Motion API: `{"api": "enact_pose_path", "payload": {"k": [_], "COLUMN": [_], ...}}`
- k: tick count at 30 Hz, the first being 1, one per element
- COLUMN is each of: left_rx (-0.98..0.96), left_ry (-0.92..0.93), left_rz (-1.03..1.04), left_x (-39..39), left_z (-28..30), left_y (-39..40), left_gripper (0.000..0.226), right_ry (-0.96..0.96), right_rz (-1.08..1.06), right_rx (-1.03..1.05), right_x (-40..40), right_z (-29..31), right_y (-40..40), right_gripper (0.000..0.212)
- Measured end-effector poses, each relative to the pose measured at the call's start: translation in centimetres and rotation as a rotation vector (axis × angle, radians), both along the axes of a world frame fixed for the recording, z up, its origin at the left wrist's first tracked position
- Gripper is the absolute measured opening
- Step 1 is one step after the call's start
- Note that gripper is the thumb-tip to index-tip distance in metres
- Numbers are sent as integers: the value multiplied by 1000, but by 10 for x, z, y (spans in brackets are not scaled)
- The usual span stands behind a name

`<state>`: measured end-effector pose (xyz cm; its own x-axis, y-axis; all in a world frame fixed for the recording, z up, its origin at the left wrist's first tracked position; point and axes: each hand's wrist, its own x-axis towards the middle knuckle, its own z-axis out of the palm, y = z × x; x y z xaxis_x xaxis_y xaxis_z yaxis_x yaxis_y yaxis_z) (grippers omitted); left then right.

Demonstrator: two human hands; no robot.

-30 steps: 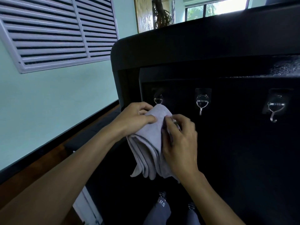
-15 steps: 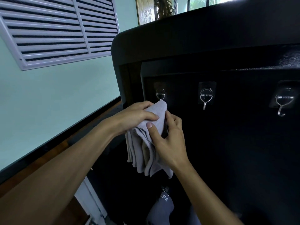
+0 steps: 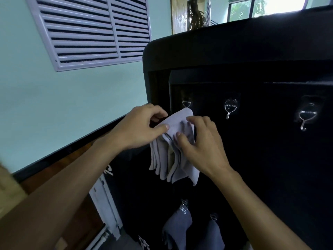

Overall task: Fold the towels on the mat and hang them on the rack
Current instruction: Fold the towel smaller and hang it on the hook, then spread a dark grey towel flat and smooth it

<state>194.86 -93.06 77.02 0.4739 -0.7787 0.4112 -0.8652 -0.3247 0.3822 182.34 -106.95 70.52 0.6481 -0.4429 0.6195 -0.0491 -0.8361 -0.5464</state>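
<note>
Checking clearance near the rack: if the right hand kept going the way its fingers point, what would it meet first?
The right hand already touches the towel; past it, probably the leftmost hook on the black board, though depth is unclear.

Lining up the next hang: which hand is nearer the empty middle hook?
Right. The right hand is just below-left of the middle hook, on the folded towel; the left hand grips the towel farther left.

Two bare forearms, no sleeves, short unpainted nails

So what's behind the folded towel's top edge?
The leftmost hook: its ring shows above the towel, its tip is covered. Both hands pinch the towel.
</note>
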Motion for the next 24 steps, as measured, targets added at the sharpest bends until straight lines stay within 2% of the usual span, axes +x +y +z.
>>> {"api": "enact_pose_path", "payload": {"k": [6, 10, 12, 15, 19, 24], "left_rx": [162, 250, 282, 342, 390, 398], "left_ry": [-226, -247, -239, -193, -23, 112], "left_rz": [252, 454, 551, 719, 868, 1090], "left_x": [-47, -91, -119, -171, -245, -343], "left_z": [-18, -47, -66, -97, -136, -182], "left_y": [64, 93, 101, 103, 97, 83], "left_gripper": [46, 57, 49, 42, 40, 44], "right_ry": [-29, -26, -12, 73, 194, 307], "right_rz": [216, 419, 543, 714, 882, 1044], "right_rx": [-289, -345, -359, -363, -389, -406], "right_x": [-10, -18, -23, -35, -61, -104], "right_z": [5, -23, -40, -63, -90, -124], "right_y": [30, 40, 39, 36, 38, 48], "right_gripper": [37, 35, 33, 37, 37, 38]}}
